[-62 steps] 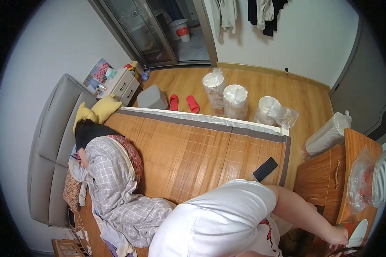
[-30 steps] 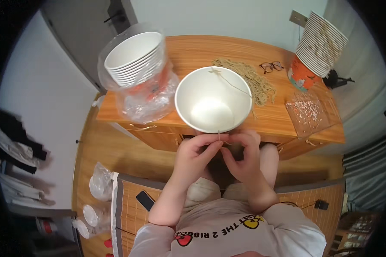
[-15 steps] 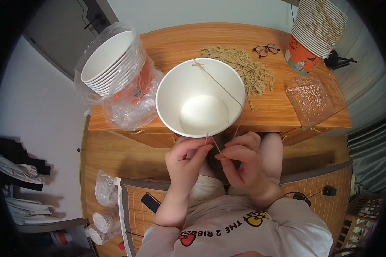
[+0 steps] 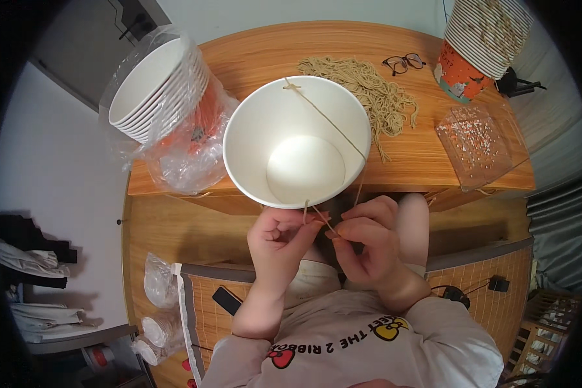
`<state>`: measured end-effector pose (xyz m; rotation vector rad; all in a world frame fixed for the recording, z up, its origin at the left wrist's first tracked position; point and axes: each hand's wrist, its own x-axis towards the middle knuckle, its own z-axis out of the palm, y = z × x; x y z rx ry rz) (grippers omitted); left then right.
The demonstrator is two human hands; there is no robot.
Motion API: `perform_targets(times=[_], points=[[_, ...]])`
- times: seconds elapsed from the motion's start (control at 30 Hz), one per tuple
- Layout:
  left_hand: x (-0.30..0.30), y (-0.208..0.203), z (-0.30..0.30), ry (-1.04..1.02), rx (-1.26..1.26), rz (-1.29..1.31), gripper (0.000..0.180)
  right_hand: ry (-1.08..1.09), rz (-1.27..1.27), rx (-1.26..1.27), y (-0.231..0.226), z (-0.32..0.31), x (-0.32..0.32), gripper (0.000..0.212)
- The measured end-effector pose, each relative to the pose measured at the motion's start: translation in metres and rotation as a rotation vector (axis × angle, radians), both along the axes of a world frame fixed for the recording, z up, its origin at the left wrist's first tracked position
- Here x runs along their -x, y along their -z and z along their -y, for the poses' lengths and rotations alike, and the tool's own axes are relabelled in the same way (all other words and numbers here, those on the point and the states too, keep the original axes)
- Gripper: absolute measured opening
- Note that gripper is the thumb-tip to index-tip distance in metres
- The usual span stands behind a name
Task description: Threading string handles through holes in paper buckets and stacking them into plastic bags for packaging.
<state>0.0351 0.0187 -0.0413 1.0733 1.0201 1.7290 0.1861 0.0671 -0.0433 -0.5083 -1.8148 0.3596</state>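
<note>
Cord (image 4: 330, 121) | in right grip (image 4: 370, 242), beside bucket (image 4: 258, 145) | left grip (image 4: 279, 238): hold unclear

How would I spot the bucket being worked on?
Find the wooden desk. At its near edge, beyond the person's left hand and right hand, is a white-lined bucket. Unlike the bagged stack at left and tall stack at right, it is single, tan cord crossing its mouth.
</note>
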Motion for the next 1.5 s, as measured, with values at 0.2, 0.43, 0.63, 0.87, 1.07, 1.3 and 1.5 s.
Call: perform_targets(times=[0.2, 0.43, 0.63, 0.87, 1.07, 1.3, 1.5], points=[[0.001, -0.002, 0.002, 0.079, -0.013, 0.093, 0.017, 0.024, 0.031, 0.031, 0.002, 0.001, 0.002, 0.026], [-0.003, -0.011, 0.000, 0.044, 0.076, 0.092, 0.019, 0.039, 0.273, 0.032, -0.010, 0.001, -0.003, 0.023], [0.002, -0.007, 0.000, 0.078, 0.062, 0.086, 0.019, 0.046, 0.183, 0.063, -0.011, -0.002, -0.002, 0.022], [0.005, -0.010, 0.004, 0.096, 0.077, 0.122, 0.022, 0.038, 0.142, -0.016, -0.026, -0.007, -0.003, 0.024], [0.007, -0.004, 0.005, 0.090, 0.038, 0.120, 0.023, 0.069, 0.066, 0.219, -0.021, 0.000, -0.002, 0.029], [0.000, 0.008, 0.004, 0.128, -0.077, 0.117, 0.027, 0.014, 0.013, 0.297, -0.021, 0.002, 0.001, 0.025], [0.004, 0.011, 0.006, 0.206, -0.029, 0.244, 0.028, -0.079, -0.063, 0.425, -0.013, 0.004, 0.007, 0.022]])
